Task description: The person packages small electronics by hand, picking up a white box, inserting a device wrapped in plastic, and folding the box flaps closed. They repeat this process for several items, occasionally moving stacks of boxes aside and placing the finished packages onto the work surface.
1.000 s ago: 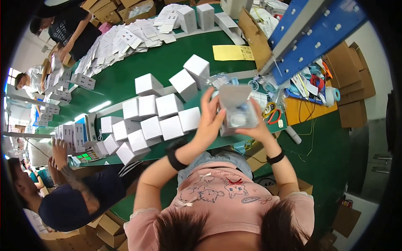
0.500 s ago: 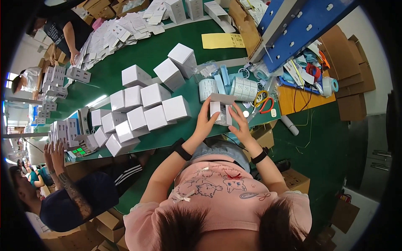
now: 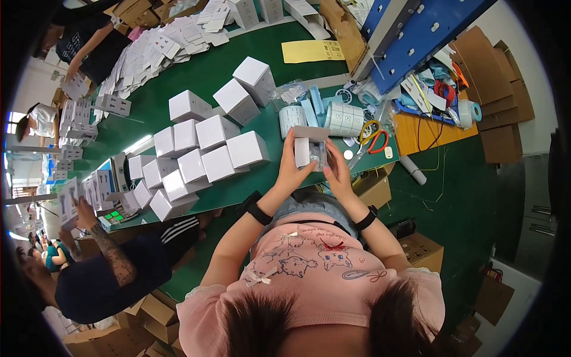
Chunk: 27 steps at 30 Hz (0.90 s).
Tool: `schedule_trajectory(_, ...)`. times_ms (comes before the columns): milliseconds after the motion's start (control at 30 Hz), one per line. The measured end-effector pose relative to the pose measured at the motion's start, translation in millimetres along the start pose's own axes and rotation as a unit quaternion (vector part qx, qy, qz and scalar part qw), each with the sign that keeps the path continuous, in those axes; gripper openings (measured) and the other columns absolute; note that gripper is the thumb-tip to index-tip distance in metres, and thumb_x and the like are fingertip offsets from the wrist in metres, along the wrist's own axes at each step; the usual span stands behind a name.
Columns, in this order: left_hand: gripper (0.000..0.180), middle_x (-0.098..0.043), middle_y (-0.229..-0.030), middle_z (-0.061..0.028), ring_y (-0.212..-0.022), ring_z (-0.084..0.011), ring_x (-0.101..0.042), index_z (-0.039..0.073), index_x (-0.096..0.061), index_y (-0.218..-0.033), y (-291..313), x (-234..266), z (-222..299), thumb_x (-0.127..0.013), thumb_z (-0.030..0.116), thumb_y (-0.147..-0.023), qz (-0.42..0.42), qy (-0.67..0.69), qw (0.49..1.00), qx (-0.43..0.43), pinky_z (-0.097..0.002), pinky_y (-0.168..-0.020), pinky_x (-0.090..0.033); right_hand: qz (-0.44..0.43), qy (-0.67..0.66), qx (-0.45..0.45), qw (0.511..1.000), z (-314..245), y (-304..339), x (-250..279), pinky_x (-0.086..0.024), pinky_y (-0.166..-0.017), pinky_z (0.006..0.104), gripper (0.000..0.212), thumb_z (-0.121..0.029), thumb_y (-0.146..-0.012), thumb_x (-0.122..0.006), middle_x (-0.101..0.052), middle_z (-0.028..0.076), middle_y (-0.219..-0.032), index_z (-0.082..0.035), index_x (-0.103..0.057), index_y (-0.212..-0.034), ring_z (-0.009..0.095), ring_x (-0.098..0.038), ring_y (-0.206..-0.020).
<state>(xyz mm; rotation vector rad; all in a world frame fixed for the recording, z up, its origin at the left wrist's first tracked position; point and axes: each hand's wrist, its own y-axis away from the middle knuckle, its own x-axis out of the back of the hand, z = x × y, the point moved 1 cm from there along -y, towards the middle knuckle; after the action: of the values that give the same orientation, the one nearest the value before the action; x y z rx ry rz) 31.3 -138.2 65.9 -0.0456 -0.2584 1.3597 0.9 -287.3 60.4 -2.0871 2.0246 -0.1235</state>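
Between my hands is a small white box (image 3: 303,152) with its lid flap raised on the far side and something clear, like plastic, showing inside. My left hand (image 3: 291,165) grips the box's left side, its thumb reaching across the near edge. Around the right side, my right hand (image 3: 339,174) holds the box with thumb and fingers. Just beyond the box stand rolls of printed labels (image 3: 345,119). To the left, several closed white boxes (image 3: 215,132) are grouped in rows on the green table (image 3: 260,178).
Scissors with orange and yellow handles (image 3: 375,140) lie right of the box. A blue metal post (image 3: 428,41) rises at the back right. A yellow paper (image 3: 312,51) and a heap of white cartons (image 3: 160,50) lie farther back. A co-worker (image 3: 113,273) sits at the left.
My left thumb has moved down to the box's near edge, and my right fingers have closed in on its side. The co-worker at left has lowered their hands and now holds a carton.
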Motion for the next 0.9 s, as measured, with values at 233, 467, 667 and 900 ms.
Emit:
schedule_trajectory(233, 0.088, -0.022, -0.14, -0.02, -0.129, -0.0313, -0.028, 0.0, -0.007, -0.139, 4, -8, -5, -0.063, 0.006, -0.072, 0.047, -0.088, 0.995, 0.006, -0.0393, -0.105, -0.023, -0.021, 0.24, 0.047, 0.969, -6, 1, -13, -0.034, -0.098, 0.0386, 0.038, -0.01, -0.081, -0.061, -0.028, 0.02, -0.141, -0.005, -0.055, -0.119, 0.034, -0.038, -0.124)
schedule_trajectory(467, 0.073, -0.029, -0.137, -0.0177, -0.129, -0.0303, -0.03, 0.001, -0.018, -0.135, -2, 19, -1, -0.062, 0.008, -0.077, -0.052, 0.317, 0.947, 0.009, -0.0396, -0.106, -0.024, -0.017, 0.356, 0.093, 0.93, -9, -3, -11, -0.041, -0.093, 0.0375, 0.036, -0.009, -0.082, -0.06, -0.029, 0.019, -0.139, -0.003, -0.057, -0.117, 0.032, -0.042, -0.121)
schedule_trajectory(667, 0.051, -0.039, -0.129, -0.0146, -0.129, -0.0276, -0.032, 0.004, -0.029, -0.127, -15, 30, 0, -0.055, 0.007, -0.084, -0.112, 0.159, 0.98, -0.04, -0.0393, -0.106, -0.023, 0.008, 0.306, 0.015, 0.952, -11, -1, -17, -0.039, -0.094, 0.0412, 0.037, -0.011, -0.081, -0.062, -0.029, 0.02, -0.138, -0.008, -0.058, -0.117, 0.036, -0.035, -0.124)
schedule_trajectory(900, 0.053, -0.041, -0.126, -0.0142, -0.129, -0.0274, -0.031, 0.004, -0.03, -0.127, -6, 24, -10, -0.056, -0.003, -0.081, -0.049, 0.234, 0.971, 0.006, -0.0383, -0.106, -0.025, -0.01, 0.23, 0.009, 0.973, -8, 1, -13, -0.04, -0.093, 0.0387, 0.033, -0.011, -0.082, -0.061, -0.031, 0.017, -0.137, -0.007, -0.06, -0.114, 0.032, -0.041, -0.12)
